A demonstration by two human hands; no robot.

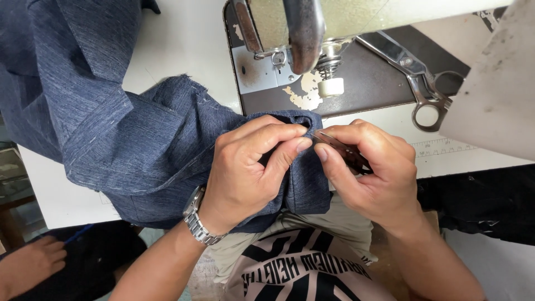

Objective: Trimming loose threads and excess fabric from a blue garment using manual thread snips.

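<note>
- The place was a sewing or tailoring workshop; an old, pale-green sewing machine point(334, 22) stood on a white worktable point(184, 39), its dark bed worn and flaking around the needle plate point(253, 69)
- A pair of large metal tailor's scissors point(415, 75) lay on the machine bed; a printed measuring scale point(443, 147) ran along the table's front edge
- Dark blue denim-like cloth point(111, 122) was heaped across the table, with seams and chalk-like marks showing
- Another person's hand point(30, 265) worked low at the left edge, so the room was shared
</note>
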